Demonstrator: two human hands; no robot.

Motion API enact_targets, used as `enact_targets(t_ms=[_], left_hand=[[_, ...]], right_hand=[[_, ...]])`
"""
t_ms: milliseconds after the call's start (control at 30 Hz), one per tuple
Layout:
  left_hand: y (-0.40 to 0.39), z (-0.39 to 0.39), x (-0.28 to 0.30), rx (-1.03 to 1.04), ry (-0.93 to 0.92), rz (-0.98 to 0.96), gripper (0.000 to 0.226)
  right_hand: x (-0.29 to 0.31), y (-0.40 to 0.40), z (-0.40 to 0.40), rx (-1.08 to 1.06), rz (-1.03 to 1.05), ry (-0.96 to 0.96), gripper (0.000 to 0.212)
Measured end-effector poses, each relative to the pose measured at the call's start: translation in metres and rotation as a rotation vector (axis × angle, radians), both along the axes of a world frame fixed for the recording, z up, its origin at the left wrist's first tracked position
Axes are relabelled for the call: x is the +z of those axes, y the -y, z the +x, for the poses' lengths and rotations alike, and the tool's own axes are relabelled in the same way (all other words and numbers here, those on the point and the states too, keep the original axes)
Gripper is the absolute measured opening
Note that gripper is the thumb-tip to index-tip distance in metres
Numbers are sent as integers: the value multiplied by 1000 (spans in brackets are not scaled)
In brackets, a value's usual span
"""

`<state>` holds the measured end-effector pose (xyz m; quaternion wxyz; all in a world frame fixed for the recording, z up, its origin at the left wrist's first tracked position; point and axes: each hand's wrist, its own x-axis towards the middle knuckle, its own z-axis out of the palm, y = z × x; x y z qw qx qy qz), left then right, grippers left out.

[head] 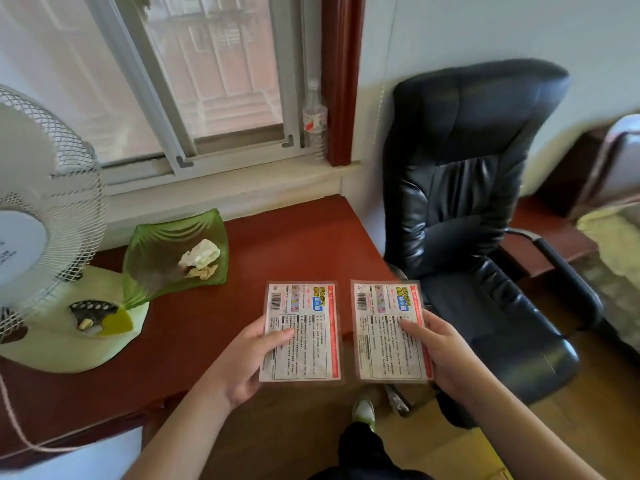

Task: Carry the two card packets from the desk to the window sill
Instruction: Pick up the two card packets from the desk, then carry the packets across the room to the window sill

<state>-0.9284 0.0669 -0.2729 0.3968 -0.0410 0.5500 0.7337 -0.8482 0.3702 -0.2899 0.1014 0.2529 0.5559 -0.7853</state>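
Observation:
I hold two flat card packets side by side above the near right corner of the red-brown desk (277, 244). The left card packet (304, 317) is in my left hand (249, 358), thumb on its printed face. The right card packet (386, 317) is in my right hand (440, 351), thumb likewise on top. Both packets are white with a barcode, small print and a red strip along the right side. The pale window sill (225, 188) runs along the far edge of the desk, under the sliding window.
A green glass dish (156, 251) with crumpled paper sits on the desk near the sill. A white desk fan (41, 237) stands at the left. A plastic bottle (314, 116) stands in the sill's right corner. A black office chair (467, 202) is to the desk's right.

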Motion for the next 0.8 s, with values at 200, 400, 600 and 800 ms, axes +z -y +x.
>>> enact_targets(t_ms=[200, 400, 600, 800], left_hand=[[-35, 18, 9, -152, -101, -72, 32], [-92, 35, 14, -346, -123, -31, 39], [-170, 68, 16, -528, -106, -5, 42], [-263, 130, 15, -718, -126, -5, 38]], right_hand=[[11, -10, 62, -139, 44, -3, 24], [19, -37, 120, -298, 91, -15, 23], [22, -72, 202, -481, 56, -58, 40], [21, -113, 304, -693, 68, -60, 45]])
